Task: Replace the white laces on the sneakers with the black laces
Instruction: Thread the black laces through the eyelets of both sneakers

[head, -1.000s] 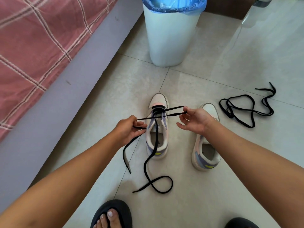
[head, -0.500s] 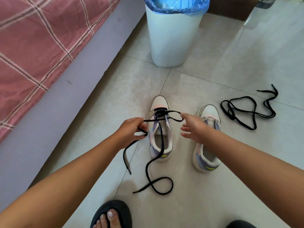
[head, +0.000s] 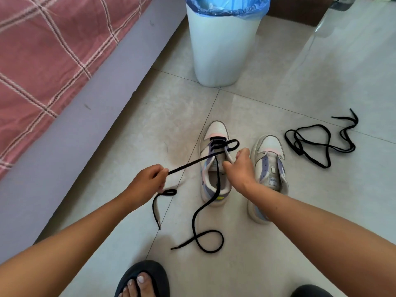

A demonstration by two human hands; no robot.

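Since the earlier frame, one black lace [head: 188,166] has been drawn taut leftward, pinched by the left hand [head: 147,179]. The eyelet flap of the left sneaker [head: 214,163], one of two sneakers on the floor, is gripped by the right hand [head: 237,168]. A second black lace [head: 317,142] is lying loose beside the right sneaker [head: 270,168].

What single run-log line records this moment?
left hand: pinching black flat lace | right hand: gripping left white sneaker | right white sneaker: unlaced | spare black lace: on floor

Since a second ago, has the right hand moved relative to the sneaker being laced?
Yes. The right hand has come in from beside the left sneaker onto its right eyelet flap, nearer the tongue; it no longer holds the black lace.
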